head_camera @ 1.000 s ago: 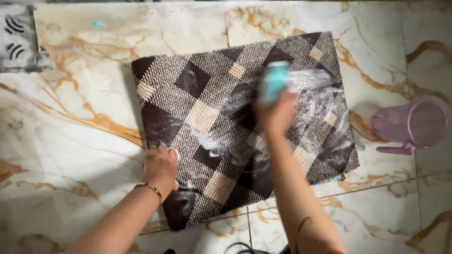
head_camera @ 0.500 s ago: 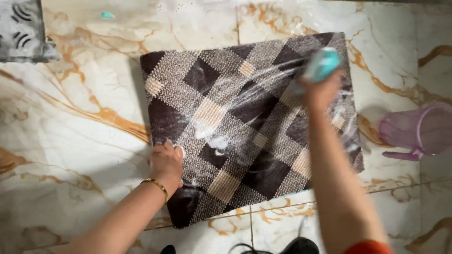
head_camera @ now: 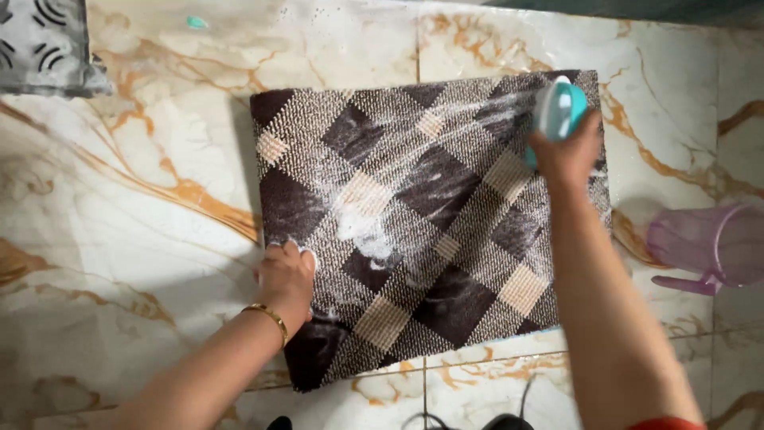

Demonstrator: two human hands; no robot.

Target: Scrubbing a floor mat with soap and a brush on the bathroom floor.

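A dark brown and cream checked mat [head_camera: 414, 215] lies flat on the wet marble floor, streaked with white soap foam. My left hand [head_camera: 285, 279], with a gold bangle on the wrist, presses on the mat's left edge near its front corner. My right hand [head_camera: 565, 151] grips a teal and white scrubbing brush [head_camera: 557, 110] and holds it on the mat's far right corner.
A translucent pink plastic jug [head_camera: 708, 243] lies on the floor right of the mat. A grey patterned mat [head_camera: 44, 44] sits at the far left corner. A small teal object [head_camera: 196, 22] lies on the floor beyond. The marble tiles are wet and glossy.
My right hand has swept the brush from the mat's middle out to its far right corner. The left hand has stayed pressed on the left edge.
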